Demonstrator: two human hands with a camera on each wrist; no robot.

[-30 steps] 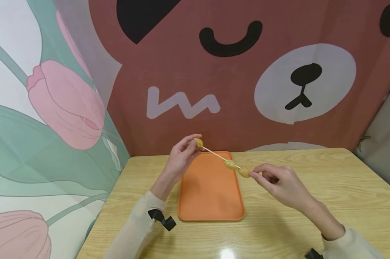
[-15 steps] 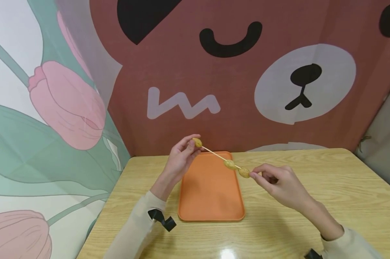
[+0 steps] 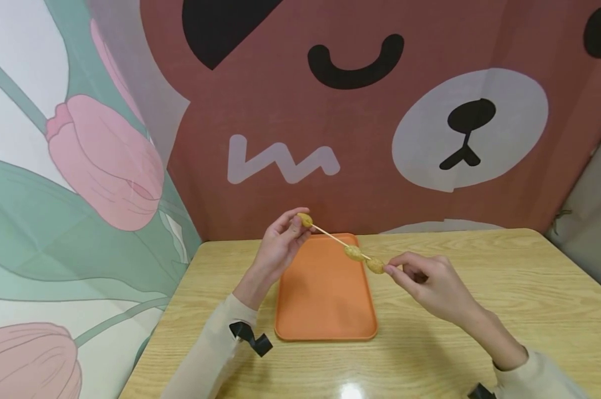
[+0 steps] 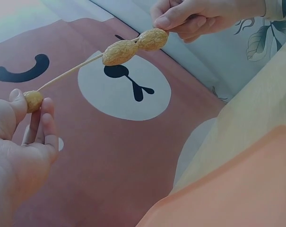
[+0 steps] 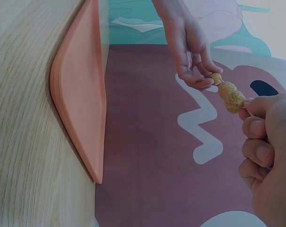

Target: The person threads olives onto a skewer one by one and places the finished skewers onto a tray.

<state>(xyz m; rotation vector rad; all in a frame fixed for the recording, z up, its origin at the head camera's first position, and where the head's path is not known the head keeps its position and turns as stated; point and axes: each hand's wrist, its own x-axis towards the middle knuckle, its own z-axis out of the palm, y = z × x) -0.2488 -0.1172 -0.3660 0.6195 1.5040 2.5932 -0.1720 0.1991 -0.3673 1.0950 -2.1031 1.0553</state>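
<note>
A thin wooden skewer (image 3: 329, 234) hangs slanted in the air above the orange tray (image 3: 325, 305). My left hand (image 3: 275, 246) pinches a golden-brown, oval food ball (image 4: 33, 101) at the skewer's upper left end, between thumb and fingers. Two similar wrinkled balls, an inner one (image 4: 120, 52) and an outer one (image 4: 153, 39), are threaded close together towards the other end. There my right hand (image 3: 437, 285) pinches the skewer's lower right end by the outer ball, its other fingers curled in. Bare skewer shows between the left ball and the pair.
The tray lies flat on a light wood table (image 3: 505, 277), near its back edge. A brown wall hanging with a bear's face (image 3: 370, 133) stands right behind the table. Flower-patterned cloth (image 3: 101, 160) borders it on the left.
</note>
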